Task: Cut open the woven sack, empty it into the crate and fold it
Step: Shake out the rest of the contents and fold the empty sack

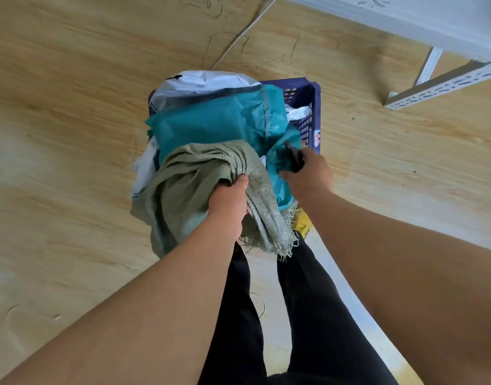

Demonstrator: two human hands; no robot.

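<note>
A grey-green woven sack (188,187) hangs bunched over a blue plastic crate (308,104) on the floor. My left hand (230,204) grips the gathered sack cloth from below, its frayed cut edge trailing beneath the hand. Teal plastic parcels (211,123) and a white-grey parcel (200,84) stick out of the sack's mouth over the crate. My right hand (308,170) holds a dark tool (294,157) and presses against a teal parcel at the crate's near right side. Most of the crate is hidden under the parcels.
Pale wood-pattern floor lies all around. A white metal shelf frame (444,87) stands at the upper right, with a white wall behind it. My legs in black trousers (308,301) stand just behind the crate. Something yellow (302,220) shows under the sack's edge.
</note>
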